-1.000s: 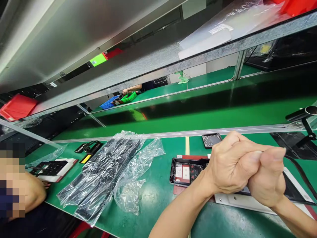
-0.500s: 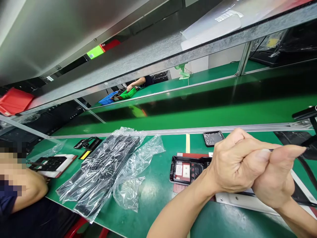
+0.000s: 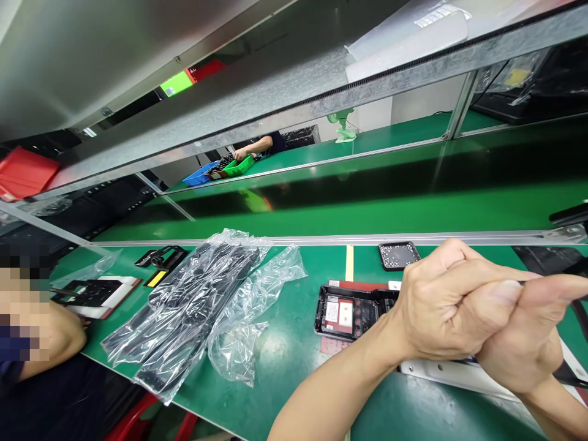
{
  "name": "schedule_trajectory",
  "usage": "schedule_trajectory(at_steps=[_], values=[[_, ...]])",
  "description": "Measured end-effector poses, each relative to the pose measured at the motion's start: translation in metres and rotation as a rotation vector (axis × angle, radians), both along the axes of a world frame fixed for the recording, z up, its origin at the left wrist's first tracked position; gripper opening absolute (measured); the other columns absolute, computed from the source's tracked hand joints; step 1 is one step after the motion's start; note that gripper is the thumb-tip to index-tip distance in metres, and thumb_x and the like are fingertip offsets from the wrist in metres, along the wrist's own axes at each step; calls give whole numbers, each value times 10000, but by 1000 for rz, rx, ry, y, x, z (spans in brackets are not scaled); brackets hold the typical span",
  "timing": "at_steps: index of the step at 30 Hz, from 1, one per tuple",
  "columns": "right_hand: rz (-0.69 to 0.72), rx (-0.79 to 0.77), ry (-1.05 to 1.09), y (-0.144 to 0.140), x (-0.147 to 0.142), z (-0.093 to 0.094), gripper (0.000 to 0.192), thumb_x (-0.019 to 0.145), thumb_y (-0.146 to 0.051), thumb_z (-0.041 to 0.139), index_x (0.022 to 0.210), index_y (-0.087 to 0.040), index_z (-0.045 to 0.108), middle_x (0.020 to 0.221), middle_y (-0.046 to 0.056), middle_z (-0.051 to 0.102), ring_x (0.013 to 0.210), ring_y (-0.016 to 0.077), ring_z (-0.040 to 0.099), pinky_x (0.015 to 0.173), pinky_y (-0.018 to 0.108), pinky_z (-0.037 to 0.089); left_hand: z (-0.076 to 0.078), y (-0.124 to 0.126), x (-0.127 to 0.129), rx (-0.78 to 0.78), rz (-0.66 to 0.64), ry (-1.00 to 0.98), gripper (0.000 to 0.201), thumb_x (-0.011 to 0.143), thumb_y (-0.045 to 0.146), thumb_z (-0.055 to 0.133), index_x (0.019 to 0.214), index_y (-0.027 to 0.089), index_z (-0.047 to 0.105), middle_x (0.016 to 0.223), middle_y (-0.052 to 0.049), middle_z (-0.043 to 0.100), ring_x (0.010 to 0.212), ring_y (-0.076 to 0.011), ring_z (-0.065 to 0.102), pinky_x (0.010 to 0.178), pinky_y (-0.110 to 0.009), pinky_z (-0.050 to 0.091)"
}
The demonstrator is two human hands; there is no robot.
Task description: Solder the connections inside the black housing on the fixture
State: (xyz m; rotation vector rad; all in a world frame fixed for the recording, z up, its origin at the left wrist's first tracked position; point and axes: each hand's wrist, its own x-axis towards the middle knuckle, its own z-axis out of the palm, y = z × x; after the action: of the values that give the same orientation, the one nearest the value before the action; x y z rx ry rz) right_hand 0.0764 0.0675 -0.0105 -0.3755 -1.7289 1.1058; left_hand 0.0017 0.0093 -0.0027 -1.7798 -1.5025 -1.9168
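Black open housing lying under my clasped hands

I am keeping my left hand (image 3: 452, 306) and right hand (image 3: 528, 343) pressed together, fist against fist, just above a black plastic housing (image 3: 346, 311) that is lying flat and open-side up on the green bench (image 3: 294, 349). Its tray-like inside is showing a white label and small red-edged parts. Its near end is resting on a red mat (image 3: 331, 346), and its far end is disappearing behind my left hand, beside a white plate (image 3: 441, 373).
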Motion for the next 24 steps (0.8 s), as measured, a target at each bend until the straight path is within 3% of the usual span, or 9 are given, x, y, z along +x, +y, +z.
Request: schedule_trajectory(at_steps=[6, 13, 17, 24], values=[[19, 1, 4, -1, -1, 6, 628, 942, -762, 345, 592, -248, 432, 558, 33, 352, 500, 187, 271, 419, 370, 221, 0, 1, 1, -30, 30, -19, 563, 1066, 417, 297, 889, 157, 764, 907, -58, 780, 810, -198, 654, 748, -352, 617], [-38, 1, 30, 5, 2, -7, 617, 939, -763, 374, 663, -253, 582, 627, 30, 445, 551, 187, 407, 517, 403, 482, -3, 0, 2, -65, 16, -13, 564, 1076, 402, 287, 961, 141, 774, 983, -37, 791, 845, -200, 683, 845, -374, 602], [-60, 3, 35, 7, 3, -15, 606, 930, -768, 397, 683, -250, 590, 694, 48, 526, 594, 197, 465, 550, 418, 512, -3, 0, 3, -27, 17, 3, 548, 1073, 378, 307, 972, 105, 771, 972, -54, 792, 841, -203, 668, 818, -365, 595], [-36, -24, 35, 5, 2, -12, 567, 931, -776, 384, 723, -275, 548, 662, 36, 596, 588, 213, 479, 531, 418, 504, -3, 1, 1, 28, 6, -32, 491, 1065, 379, 368, 951, 113, 764, 910, -70, 780, 811, -205, 633, 768, -367, 601]])
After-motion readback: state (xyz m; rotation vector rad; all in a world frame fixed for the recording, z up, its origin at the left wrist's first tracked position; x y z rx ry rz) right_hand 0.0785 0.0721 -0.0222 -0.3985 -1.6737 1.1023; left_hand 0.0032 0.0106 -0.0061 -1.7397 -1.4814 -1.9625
